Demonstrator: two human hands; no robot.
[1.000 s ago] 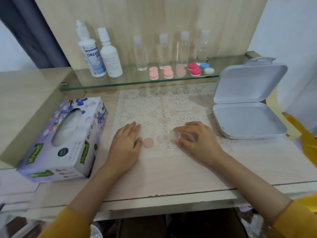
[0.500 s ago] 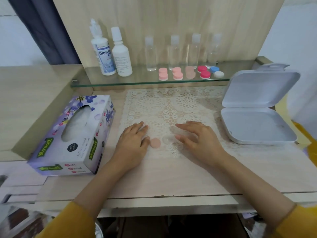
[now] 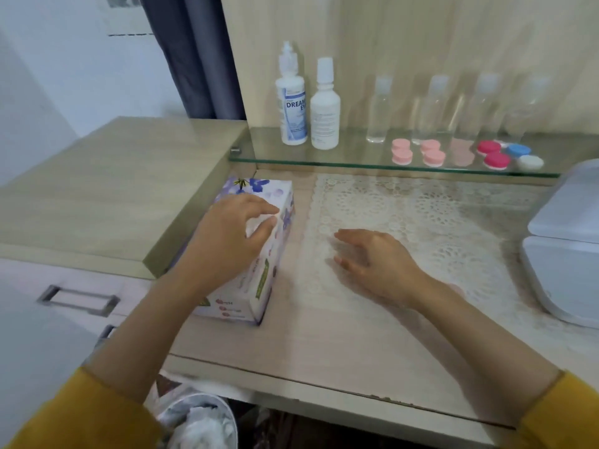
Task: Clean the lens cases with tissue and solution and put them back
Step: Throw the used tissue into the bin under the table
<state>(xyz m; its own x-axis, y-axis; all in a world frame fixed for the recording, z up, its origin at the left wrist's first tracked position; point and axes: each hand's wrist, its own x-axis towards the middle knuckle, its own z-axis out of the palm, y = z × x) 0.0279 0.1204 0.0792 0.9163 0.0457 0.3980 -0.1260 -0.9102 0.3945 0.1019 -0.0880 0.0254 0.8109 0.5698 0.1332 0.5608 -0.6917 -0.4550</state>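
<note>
The counter fills most of the view, with a glass shelf along its back, a lace mat spread over its middle and an open white box at its right edge. The flowered tissue box sits at the left of the mat, and below the counter's front edge a bin holds crumpled white tissue, which suggests some wiping is already done. On the shelf stand two white solution bottles, both capped, then a row of clear bottles. The left hand is over the top of the tissue box, fingers curved down toward its opening with white tissue showing between thumb and forefinger; the blur makes it impossible to tell whether it has pinched a sheet. The right hand lies on the mat, fingers relaxed and slightly spread, holding nothing that can be seen. The lens cases, pink, red, blue and white, sit capped in pairs at the front of the shelf, well apart from both hands. No case shows on the mat, though one could be hidden under the right hand. Judging by this, the step in hand is fetching a tissue; wetting, wiping and returning the cases seem largely left.
</note>
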